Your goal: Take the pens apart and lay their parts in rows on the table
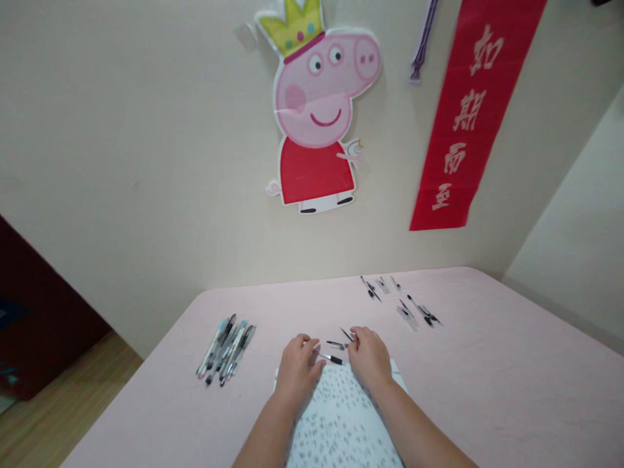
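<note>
My left hand (298, 365) rests on the top edge of a white sheet of paper (341, 422) covered in printed marks, its fingers curled over a small black pen part (331, 358). My right hand (369, 356) sits beside it with the fingers pinched on a thin dark pen piece (346, 334). Another short pen part (335, 344) lies on the pink table (487, 377) between the two hands.
A row of several assembled pens (227, 348) lies to the left of my hands. Several loose pen parts (402, 302) are scattered at the far right of the table. A cartoon pig cutout (316, 110) and a red banner (468, 117) hang on the wall behind.
</note>
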A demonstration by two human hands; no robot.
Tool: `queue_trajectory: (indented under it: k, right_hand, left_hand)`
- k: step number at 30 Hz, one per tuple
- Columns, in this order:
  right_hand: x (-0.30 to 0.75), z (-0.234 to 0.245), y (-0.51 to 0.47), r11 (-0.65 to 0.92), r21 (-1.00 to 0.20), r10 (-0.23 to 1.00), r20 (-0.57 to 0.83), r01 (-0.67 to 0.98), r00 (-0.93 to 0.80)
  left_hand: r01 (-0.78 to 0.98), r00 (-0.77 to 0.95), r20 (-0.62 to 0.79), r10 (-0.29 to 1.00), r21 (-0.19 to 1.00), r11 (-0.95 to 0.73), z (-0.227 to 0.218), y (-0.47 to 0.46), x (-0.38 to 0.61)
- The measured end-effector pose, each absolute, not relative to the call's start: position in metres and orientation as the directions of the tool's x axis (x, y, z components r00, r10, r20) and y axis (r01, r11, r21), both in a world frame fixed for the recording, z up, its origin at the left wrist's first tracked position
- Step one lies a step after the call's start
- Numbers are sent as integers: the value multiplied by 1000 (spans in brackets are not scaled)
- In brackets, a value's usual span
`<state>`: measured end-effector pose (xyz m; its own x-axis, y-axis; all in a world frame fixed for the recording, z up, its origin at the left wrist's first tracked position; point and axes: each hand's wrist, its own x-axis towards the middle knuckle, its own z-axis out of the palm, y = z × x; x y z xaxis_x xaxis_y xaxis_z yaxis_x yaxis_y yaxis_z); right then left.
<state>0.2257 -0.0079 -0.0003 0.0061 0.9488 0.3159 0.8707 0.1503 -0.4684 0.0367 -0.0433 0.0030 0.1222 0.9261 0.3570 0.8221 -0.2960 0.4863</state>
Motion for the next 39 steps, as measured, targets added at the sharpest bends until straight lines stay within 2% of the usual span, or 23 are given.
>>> queue_trajectory:
  k: [4, 7, 15, 19, 25, 29, 34, 37, 39]
  right_hand:
    - [223, 6, -12, 146, -388, 957, 287, 910, -31]
    - [224, 3, -12, 161, -387, 957, 286, 908, -48]
    - [226, -10, -2, 225, -595, 957, 284, 772, -60]
    - [222, -13, 2, 281, -688, 948, 305, 669, -85]
    - [215, -14, 0, 398, -737, 917, 326, 546, -229]
    - [215, -14, 0, 410, -765, 912, 345, 497, -220]
    - [216, -13, -3, 441, -750, 898, 372, 493, -237]
    - [214, -10, -10, 503, -690, 863, 366, 520, -348]
    - [211, -9, -15, 545, -649, 833, 348, 530, -430]
  left_hand:
    - [808, 99, 352, 931, 517, -282, 1, -43, 35]
    - [798, 79, 351, 933, 539, -270, 0, -42, 34]
    - [699, 109, 297, 949, 656, -285, -1, -39, 35]
    - [668, 144, 305, 941, 672, -320, -4, -37, 37]
    - [652, 180, 331, 926, 665, -364, -1, -37, 43]
    - [611, 161, 374, 913, 689, -390, 0, -37, 45]
    - [569, -11, 431, 902, 745, -349, -3, -34, 37]
    - [539, -212, 450, 867, 794, -280, -7, -28, 27]
    - [484, -350, 399, 848, 852, -201, -10, -24, 21]
